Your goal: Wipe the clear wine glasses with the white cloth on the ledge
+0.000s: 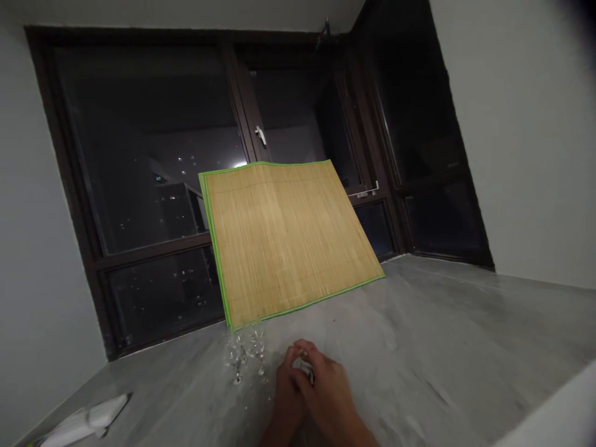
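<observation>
My left hand (pixel 287 392) and my right hand (pixel 329 388) are close together low in the middle of the head view, over a grey stone sill. Fingers of both hands curl around a small clear glass (pixel 307 370). Most of it is hidden, so its full shape cannot be made out. Just left of my hands, small stemmed glasses (pixel 237 357) stand in a tight group on the sill. Behind them a bamboo mat (pixel 288 236) with green edging leans upright against the window.
The grey marbled sill (pixel 419 335) runs along a dark-framed window (pixel 153 149) with night outside. A white plastic-looking packet (pixel 88 419) lies at the lower left. Pale walls (pixel 526 136) close in both sides. A window handle (pixel 261 135) sits above the mat.
</observation>
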`<state>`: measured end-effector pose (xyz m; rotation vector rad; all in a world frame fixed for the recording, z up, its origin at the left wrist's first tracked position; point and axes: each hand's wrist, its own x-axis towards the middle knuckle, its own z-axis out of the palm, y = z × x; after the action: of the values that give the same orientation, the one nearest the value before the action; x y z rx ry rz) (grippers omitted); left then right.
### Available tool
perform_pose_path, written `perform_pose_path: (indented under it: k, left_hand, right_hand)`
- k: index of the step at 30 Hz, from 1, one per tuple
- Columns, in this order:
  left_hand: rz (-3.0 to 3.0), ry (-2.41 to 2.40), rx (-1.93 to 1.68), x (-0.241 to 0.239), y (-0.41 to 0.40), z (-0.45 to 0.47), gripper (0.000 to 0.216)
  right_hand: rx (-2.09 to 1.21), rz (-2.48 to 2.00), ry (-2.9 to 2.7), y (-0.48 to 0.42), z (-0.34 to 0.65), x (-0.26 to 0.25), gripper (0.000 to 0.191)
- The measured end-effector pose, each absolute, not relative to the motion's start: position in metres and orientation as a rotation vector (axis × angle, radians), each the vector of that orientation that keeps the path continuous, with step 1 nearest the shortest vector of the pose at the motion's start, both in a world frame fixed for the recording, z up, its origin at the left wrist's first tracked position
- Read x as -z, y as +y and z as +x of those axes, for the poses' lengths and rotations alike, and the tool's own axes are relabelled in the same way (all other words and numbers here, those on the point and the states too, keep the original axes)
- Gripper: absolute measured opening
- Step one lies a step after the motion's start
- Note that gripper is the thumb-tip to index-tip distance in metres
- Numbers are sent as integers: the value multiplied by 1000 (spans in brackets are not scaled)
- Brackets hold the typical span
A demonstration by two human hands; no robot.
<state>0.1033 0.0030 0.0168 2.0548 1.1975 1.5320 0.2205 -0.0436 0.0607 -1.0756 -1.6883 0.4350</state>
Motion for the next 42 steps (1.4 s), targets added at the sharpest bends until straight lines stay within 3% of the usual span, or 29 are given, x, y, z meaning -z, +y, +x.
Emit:
perform_pose_path:
  k: [8, 18, 22, 36, 42]
  left_hand:
    - [2231, 1433, -1399, -7, 11, 103, 39]
    - [2606, 2014, -1155, -24, 9, 89, 30]
    - [2675, 1975, -1023, -21, 10, 90, 18]
    - [2510, 1867, -1200, -14, 15, 93, 22]
    - [2489, 1888, -1027, -17, 10, 100, 26]
  right_hand:
    - [-540, -1174, -1468, -35, 232, -56, 34]
    - [-485, -1151, -1095, -21, 248, -52, 33]
    - [-483, -1130, -1095, -20, 253, -48, 37]
    - [-549, -970, -836, -19, 247, -36, 48]
    - [-666, -890, -626, -24, 249, -43, 50]
